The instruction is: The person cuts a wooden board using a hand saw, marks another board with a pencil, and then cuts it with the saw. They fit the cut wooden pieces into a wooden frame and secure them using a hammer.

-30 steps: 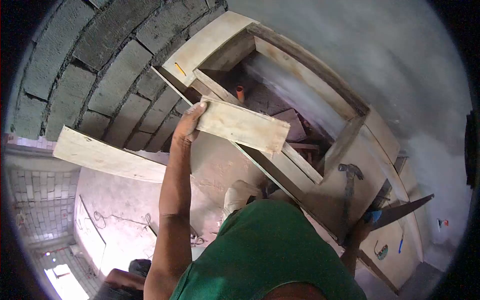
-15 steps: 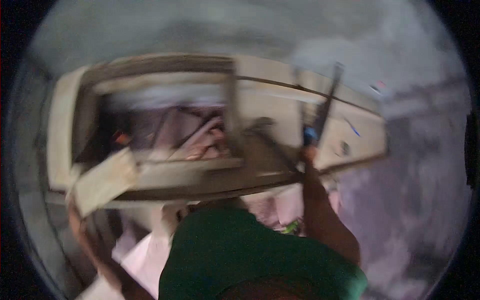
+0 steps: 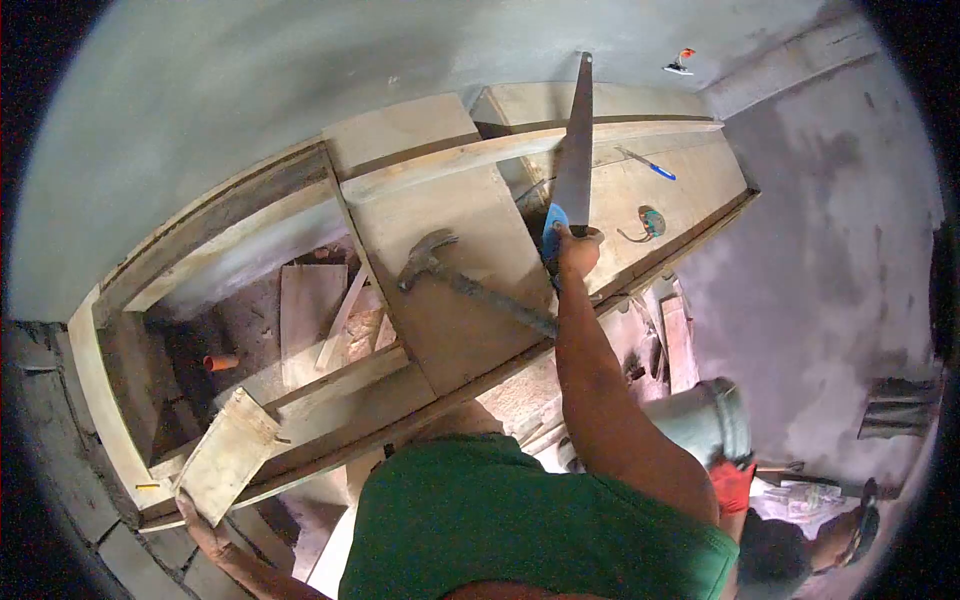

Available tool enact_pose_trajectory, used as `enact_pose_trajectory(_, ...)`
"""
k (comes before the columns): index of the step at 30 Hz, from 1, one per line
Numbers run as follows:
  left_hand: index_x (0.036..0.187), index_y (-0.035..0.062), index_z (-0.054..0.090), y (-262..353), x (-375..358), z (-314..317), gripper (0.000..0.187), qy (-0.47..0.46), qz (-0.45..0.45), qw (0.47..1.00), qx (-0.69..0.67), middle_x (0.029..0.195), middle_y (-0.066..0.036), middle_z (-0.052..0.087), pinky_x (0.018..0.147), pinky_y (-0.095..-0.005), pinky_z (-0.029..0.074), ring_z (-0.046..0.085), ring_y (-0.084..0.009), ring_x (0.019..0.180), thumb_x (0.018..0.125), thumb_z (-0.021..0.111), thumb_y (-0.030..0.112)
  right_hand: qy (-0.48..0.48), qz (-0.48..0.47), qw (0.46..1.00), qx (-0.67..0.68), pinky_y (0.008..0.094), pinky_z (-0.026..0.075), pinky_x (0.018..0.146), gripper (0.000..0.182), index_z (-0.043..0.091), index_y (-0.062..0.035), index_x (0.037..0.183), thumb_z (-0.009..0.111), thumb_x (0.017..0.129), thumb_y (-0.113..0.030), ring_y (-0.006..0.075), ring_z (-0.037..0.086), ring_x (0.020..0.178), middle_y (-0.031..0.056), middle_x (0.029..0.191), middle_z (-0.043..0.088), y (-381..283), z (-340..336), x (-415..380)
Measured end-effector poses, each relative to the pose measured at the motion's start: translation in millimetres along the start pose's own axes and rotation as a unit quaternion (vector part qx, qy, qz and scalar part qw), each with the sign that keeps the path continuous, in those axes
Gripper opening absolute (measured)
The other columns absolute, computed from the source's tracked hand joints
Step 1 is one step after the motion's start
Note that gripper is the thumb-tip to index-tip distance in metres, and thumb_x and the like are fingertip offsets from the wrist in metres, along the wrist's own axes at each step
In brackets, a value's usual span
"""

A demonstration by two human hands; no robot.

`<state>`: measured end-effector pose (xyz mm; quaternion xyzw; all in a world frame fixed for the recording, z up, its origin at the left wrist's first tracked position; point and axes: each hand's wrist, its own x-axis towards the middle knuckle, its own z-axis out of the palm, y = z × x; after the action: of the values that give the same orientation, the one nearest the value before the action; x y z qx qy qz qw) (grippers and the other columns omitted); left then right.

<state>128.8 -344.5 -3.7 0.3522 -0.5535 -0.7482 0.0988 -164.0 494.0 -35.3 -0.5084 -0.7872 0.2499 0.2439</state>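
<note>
My left hand is closed on the lower edge of a short wooden board, which rests over the near corner of a wooden frame. In my right hand is a handsaw, gripped by its blue handle, with the blade pointing away toward the wall. The saw is above the plywood top of the frame. A claw hammer lies on the plywood to the left of the saw, its handle reaching toward my right forearm.
On the right of the plywood are a tape measure and a blue pen-like tool. Through the frame's opening show loose boards and an orange pipe. At lower right, another person's red-gloved hand is at a bucket.
My view has turned, so the frame now slants up to the right, and the blur is gone. The bucket and the other person have come into view. Both hands keep their holds.
</note>
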Motion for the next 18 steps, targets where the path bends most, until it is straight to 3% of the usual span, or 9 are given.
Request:
enact_pose_trajectory(5,0.145,0.0012,0.037,-1.8,-25.1,22.9,0.062,-0.055,0.032,0.998,0.006,0.144,-0.016,0.047,0.109,-0.0435,0.037,0.047,-0.0293,0.130,0.098,0.055,0.038,-0.040,-0.028,0.994,-0.095,0.0431,0.052,0.084,0.082,0.055,0.0001,0.119,0.087,0.060,-0.047,0.0375,0.067,0.097,0.0225,0.104,0.069,-10.2,-12.5,24.8)
enact_pose_trajectory(7,0.145,0.0006,0.037,-12.6,-28.5,6.4,0.063,0.020,0.017,0.997,-0.075,0.144,-0.016,0.046,0.109,-0.0434,0.037,0.047,-0.0297,0.130,0.098,0.054,0.039,-0.084,-0.034,0.982,-0.164,0.0431,0.052,0.085,0.084,0.057,0.0010,0.120,0.085,0.060,-0.051,0.0373,0.067,0.100,0.0229,0.107,0.069,-24.1,-30.0,39.1)
enact_pose_trajectory(9,0.145,0.0001,0.037,-18.6,-29.4,-4.7,0.064,-0.039,0.047,0.996,-0.072,0.144,-0.016,0.046,0.108,-0.0435,0.038,0.046,-0.0301,0.130,0.098,0.054,0.041,-0.208,-0.086,0.943,-0.243,0.0435,0.052,0.086,0.080,0.066,0.0007,0.112,0.081,0.060,-0.058,0.0361,0.065,0.105,0.0221,0.111,0.068,-33.8,-42.8,50.0)
enact_pose_trajectory(11,0.145,0.0002,0.037,-17.7,-44.4,-4.8,0.065,0.027,0.043,0.994,-0.102,0.143,-0.016,0.047,0.108,-0.0432,0.038,0.047,-0.0298,0.130,0.098,0.053,0.043,-0.216,-0.096,0.942,-0.236,0.0437,0.052,0.085,0.075,0.069,0.0000,0.106,0.081,0.060,-0.058,0.0368,0.066,0.103,0.0208,0.108,0.069,-31.9,-43.4,55.6)
enact_pose_trajectory(13,0.143,-0.0003,0.038,-24.6,-50.4,-22.0,0.065,-0.001,0.060,0.997,-0.053,0.142,-0.016,0.048,0.108,-0.0430,0.038,0.049,-0.0293,0.128,0.098,0.054,0.043,-0.226,-0.107,0.940,-0.231,0.0439,0.053,0.084,0.071,0.072,-0.0008,0.099,0.081,0.060,-0.059,0.0374,0.067,0.101,0.0195,0.105,0.070,-24.1,-36.6,67.8)
enact_pose_trajectory(15,0.143,-0.0009,0.039,-33.9,-58.7,-28.5,0.064,-0.013,0.121,0.992,-0.016,0.140,-0.016,0.050,0.107,-0.0429,0.038,0.050,-0.0290,0.127,0.098,0.054,0.043,-0.207,-0.174,0.941,-0.203,0.0382,0.054,0.074,0.068,0.071,-0.0003,0.096,0.083,0.060,-0.056,0.0322,0.070,0.084,0.0173,0.091,0.072,9.2,-2.9,92.1)
enact_pose_trajectory(16,0.142,-0.0012,0.039,-35.2,-65.1,-27.6,0.064,-0.012,0.131,0.991,-0.011,0.140,-0.016,0.050,0.107,-0.0429,0.037,0.050,-0.0289,0.126,0.098,0.054,0.043,-0.198,-0.115,0.969,-0.094,0.0317,0.051,0.063,0.057,0.070,-0.0003,0.091,0.085,0.063,-0.048,0.0203,0.065,0.067,0.0096,0.078,0.070,45.7,34.5,111.9)
enact_pose_trajectory(17,0.142,-0.0015,0.040,-36.8,-71.3,-27.3,0.064,-0.010,0.141,0.990,-0.007,0.139,-0.016,0.051,0.107,-0.0429,0.037,0.051,-0.0288,0.126,0.098,0.054,0.043,-0.202,-0.118,0.968,-0.092,0.0317,0.051,0.063,0.057,0.070,-0.0003,0.091,0.085,0.063,-0.048,0.0203,0.065,0.067,0.0096,0.078,0.070,46.0,37.8,110.4)
enact_pose_trajectory(18,0.142,-0.0015,0.040,-36.1,-77.2,-27.4,0.064,-0.004,0.141,0.990,0.005,0.139,-0.016,0.051,0.107,-0.0430,0.037,0.050,-0.0286,0.126,0.098,0.054,0.043,-0.269,-0.112,0.952,0.092,0.0298,0.048,0.060,0.048,0.070,-0.0007,0.090,0.084,0.068,-0.041,0.0151,0.061,0.065,0.0060,0.077,0.067,48.2,37.3,104.2)
